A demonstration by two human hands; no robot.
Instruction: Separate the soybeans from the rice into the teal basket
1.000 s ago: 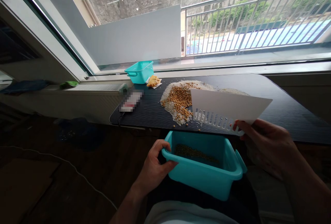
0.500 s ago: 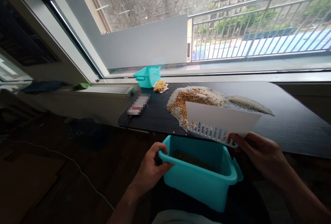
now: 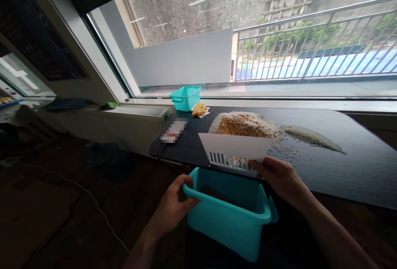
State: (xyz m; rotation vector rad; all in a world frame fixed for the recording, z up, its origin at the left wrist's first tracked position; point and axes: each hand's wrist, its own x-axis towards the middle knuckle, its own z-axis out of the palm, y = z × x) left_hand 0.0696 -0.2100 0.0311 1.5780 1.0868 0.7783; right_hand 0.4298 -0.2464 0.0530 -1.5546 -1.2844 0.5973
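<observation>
My left hand point(image 3: 178, 200) grips the near left corner of a turquoise plastic bin point(image 3: 225, 229), thumb outside and fingers over the rim. Dark greenish grains point(image 3: 218, 194) lie in the bottom of the bin, which sits just below the table's front edge. A white slotted plastic sheet point(image 3: 234, 147) is in my right hand point(image 3: 273, 171), pinched at its lower right corner. The sheet is tilted over the table edge, slots facing the bin. Behind it lies a heap of yellow kernels point(image 3: 234, 124) mixed with white grains point(image 3: 257, 118); the sheet hides the heap's near side.
A pale grain strip point(image 3: 313, 136) trails to the right on the black table point(image 3: 356, 169). At the back left stand a smaller turquoise basket point(image 3: 186, 99) and a crumpled yellow item point(image 3: 200, 109) on paper. A blurred-out device point(image 3: 174, 131) with a cable lies at the left edge.
My right hand has moved the slotted sheet left along the table edge, across the front of the heap. Scattered grains now show where it was. My left hand keeps its hold on the bin.
</observation>
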